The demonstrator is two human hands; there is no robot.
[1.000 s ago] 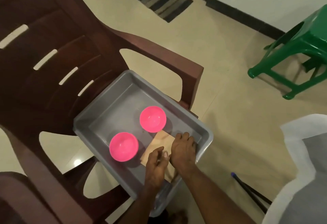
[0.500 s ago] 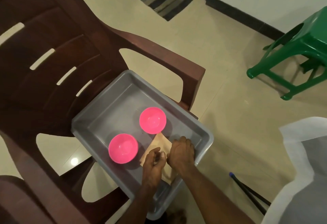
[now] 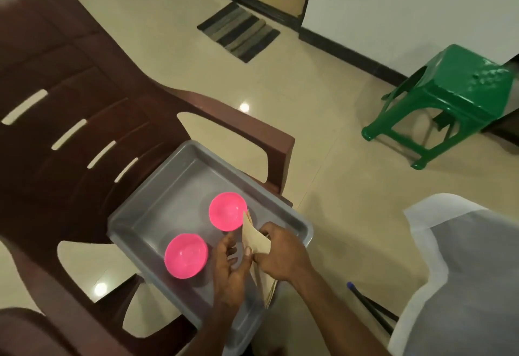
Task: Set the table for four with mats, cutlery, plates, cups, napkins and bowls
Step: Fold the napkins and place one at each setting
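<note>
A grey plastic tray (image 3: 174,184) rests on the seat of a dark brown chair. Two pink bowls lie in it: one (image 3: 227,210) near the tray's far side, the other (image 3: 186,255) toward its left. My right hand (image 3: 280,254) grips a stack of beige napkins (image 3: 254,239) and holds them tilted up on edge above the tray's right end. My left hand (image 3: 233,263) is just left of the napkins, fingers spread, thumb touching their lower edge. The lower part of the napkins is hidden behind my hands.
The brown plastic chair (image 3: 84,108) fills the left, its armrest (image 3: 247,131) behind the tray. A green plastic stool (image 3: 455,97) stands on the tiled floor at right. A white-covered table corner (image 3: 460,271) is at lower right, a striped doormat (image 3: 238,31) farther back.
The napkins lay flat in the tray under both hands; now my right hand has lifted them up on edge, and my left hand has opened beside them.
</note>
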